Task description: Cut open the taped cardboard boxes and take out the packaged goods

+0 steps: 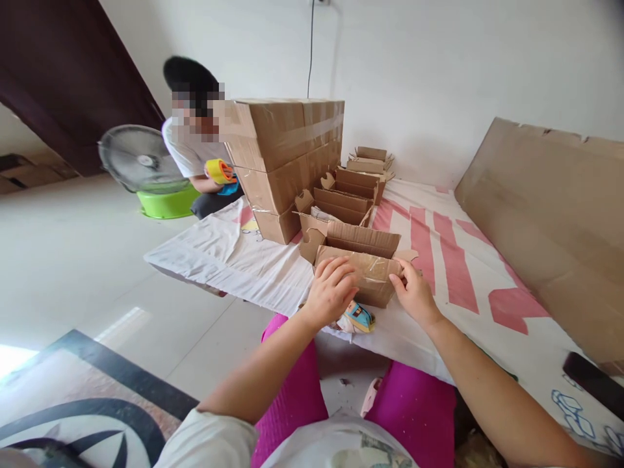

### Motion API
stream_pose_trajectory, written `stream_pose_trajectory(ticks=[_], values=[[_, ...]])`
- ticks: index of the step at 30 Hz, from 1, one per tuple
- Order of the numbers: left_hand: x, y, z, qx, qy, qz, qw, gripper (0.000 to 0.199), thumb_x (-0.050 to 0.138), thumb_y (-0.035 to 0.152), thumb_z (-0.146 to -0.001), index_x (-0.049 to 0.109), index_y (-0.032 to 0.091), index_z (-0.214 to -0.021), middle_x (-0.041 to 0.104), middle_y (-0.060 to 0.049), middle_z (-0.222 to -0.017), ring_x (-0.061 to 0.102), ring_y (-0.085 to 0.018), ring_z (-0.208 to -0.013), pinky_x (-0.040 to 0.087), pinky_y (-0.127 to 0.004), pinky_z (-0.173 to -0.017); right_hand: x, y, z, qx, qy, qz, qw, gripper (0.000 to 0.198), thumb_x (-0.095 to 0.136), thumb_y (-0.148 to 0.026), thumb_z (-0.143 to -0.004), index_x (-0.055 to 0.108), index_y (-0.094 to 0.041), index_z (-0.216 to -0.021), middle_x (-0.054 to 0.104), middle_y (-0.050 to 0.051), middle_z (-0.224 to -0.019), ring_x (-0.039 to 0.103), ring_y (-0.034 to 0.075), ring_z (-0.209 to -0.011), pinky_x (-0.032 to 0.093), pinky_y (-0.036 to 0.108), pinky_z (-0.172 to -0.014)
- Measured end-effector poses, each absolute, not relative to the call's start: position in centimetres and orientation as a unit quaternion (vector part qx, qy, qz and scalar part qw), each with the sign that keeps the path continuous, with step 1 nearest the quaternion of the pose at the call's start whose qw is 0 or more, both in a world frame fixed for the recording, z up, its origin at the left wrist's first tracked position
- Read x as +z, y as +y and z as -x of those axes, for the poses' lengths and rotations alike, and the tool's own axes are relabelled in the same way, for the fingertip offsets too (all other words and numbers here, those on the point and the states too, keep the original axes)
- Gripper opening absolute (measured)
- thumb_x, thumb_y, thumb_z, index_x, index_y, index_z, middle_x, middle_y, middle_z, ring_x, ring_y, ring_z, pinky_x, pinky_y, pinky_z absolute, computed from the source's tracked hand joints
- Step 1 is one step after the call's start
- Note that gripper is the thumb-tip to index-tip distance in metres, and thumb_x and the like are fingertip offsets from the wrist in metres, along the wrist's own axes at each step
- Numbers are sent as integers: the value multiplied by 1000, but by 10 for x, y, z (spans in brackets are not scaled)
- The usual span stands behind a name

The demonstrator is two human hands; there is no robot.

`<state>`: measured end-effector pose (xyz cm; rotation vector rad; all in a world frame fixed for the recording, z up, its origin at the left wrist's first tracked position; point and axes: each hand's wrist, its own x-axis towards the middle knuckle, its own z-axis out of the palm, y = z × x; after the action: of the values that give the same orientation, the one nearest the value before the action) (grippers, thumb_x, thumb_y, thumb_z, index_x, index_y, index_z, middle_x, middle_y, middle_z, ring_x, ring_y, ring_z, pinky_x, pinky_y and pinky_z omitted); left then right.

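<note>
Directly in front of me on the table edge stands a small cardboard box (373,276) with its top flaps up. My left hand (334,286) lies over the left part of its front panel, fingers curled against it and thumb hidden. At the box's right front corner, my right hand (414,291) pinches the cardboard between thumb and fingers. A small colourful packet (359,318) with blue and yellow print lies just below the front panel, close under my left wrist. The inside of the near box is mostly hidden.
Behind it, more open boxes (344,205) run in a row toward the wall. A stack of taped cartons (287,156) rises at left. Beyond it, a person (188,143) holds a yellow tape roll (219,171) near a fan (143,159). A large cardboard sheet (546,227) leans at right, near a dark phone-like object (592,383).
</note>
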<state>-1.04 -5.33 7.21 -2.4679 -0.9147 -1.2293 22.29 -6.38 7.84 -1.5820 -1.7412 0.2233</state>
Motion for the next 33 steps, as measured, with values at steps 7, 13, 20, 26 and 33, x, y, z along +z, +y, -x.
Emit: stream_pose_trajectory(ticks=[7,13,20,26,33], values=[[68,-28,-17,-399,-298,861,106,8,56,21,-90,64,22,-88,66,-5,-106,53,-23,-120,37,-43,-105,79,-66,-222,94,-679,622,378,43,49,-31,-85,56,-17,-125,67,6,-83,61,22,-74,50,35,-71],[74,-33,-16,-429,-309,848,40,11,52,21,-91,62,20,-85,64,-6,-104,53,-23,-117,40,-42,-101,80,-67,-223,91,-689,617,369,43,49,-31,-86,56,-17,-126,66,6,-80,61,22,-75,50,35,-71],[89,-28,-13,-464,-379,801,16,14,52,20,-90,61,19,-101,64,-8,-109,55,-24,-107,44,-41,-94,76,-69,-224,86,-687,611,383,40,50,-33,-88,56,-20,-125,67,6,-84,62,23,-79,51,36,-73],[92,-20,-20,-384,-409,827,46,27,60,24,-86,63,20,-113,66,-9,-111,52,-29,-112,38,-46,-97,76,-69,-224,99,-685,613,381,41,49,-33,-88,55,-19,-125,68,7,-87,64,22,-78,52,36,-73],[94,-19,-24,-392,-377,838,32,21,61,24,-88,66,22,-108,68,-6,-111,55,-25,-109,38,-44,-97,77,-68,-222,91,-688,608,385,39,50,-32,-87,56,-19,-123,69,9,-96,65,23,-83,53,38,-75]])
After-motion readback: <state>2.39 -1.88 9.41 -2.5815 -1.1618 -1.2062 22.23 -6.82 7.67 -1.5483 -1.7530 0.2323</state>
